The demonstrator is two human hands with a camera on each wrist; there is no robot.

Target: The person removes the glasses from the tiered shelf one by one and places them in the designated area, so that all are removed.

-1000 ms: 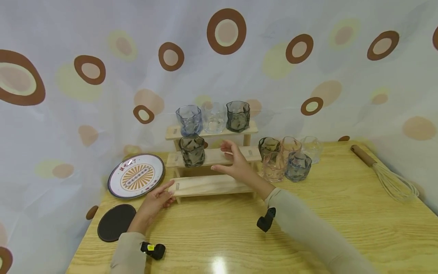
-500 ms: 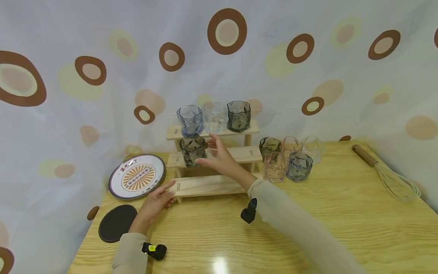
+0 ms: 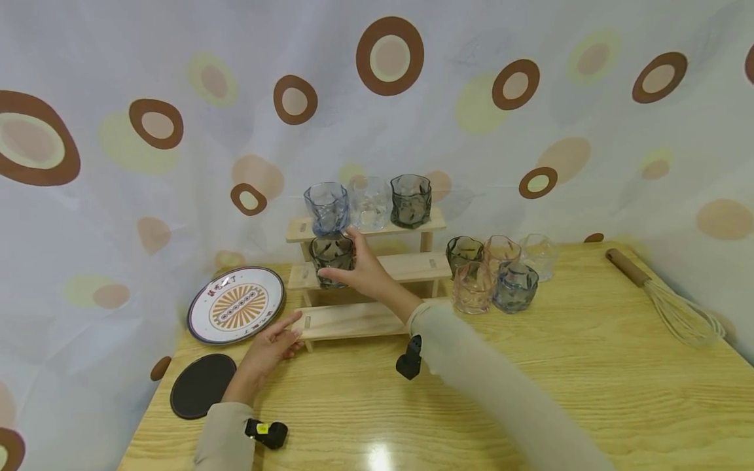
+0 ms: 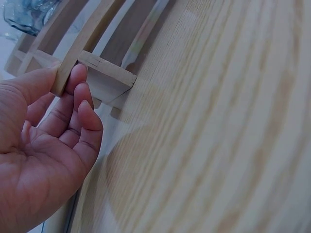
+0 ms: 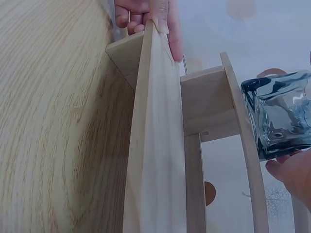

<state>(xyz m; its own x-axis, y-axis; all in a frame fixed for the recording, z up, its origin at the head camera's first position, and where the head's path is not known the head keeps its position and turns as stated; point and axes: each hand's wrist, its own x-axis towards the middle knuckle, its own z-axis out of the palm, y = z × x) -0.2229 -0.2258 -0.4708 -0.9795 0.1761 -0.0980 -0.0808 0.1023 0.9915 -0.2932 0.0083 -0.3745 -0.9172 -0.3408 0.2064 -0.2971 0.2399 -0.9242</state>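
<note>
A three-tier wooden shelf [image 3: 353, 320] stands on the table. My left hand [image 3: 268, 353] pinches the left end of its lowest board, thumb on top and fingers beneath in the left wrist view. On the left of the middle tier stands a smoky grey drinking glass [image 3: 330, 252]. Around the right side of this glass goes my right hand [image 3: 362, 268], thumb across the front and fingers at the back; the right wrist view has the thumb against the glass [image 5: 279, 116]. The top tier bears a blue glass [image 3: 326, 206], a clear glass [image 3: 370, 204] and a dark grey glass [image 3: 411, 201].
Right of the shelf several glasses stand close together, among them a pink glass [image 3: 473, 289] and a blue-grey glass [image 3: 515, 288]. A whisk [image 3: 665, 297] lies at the far right. To the left are a patterned plate [image 3: 235, 305] and a black round mat [image 3: 203, 386].
My right hand has moved left along the middle tier, from beside the smoky grey glass to around it. The left hand has stayed on the lowest board.
</note>
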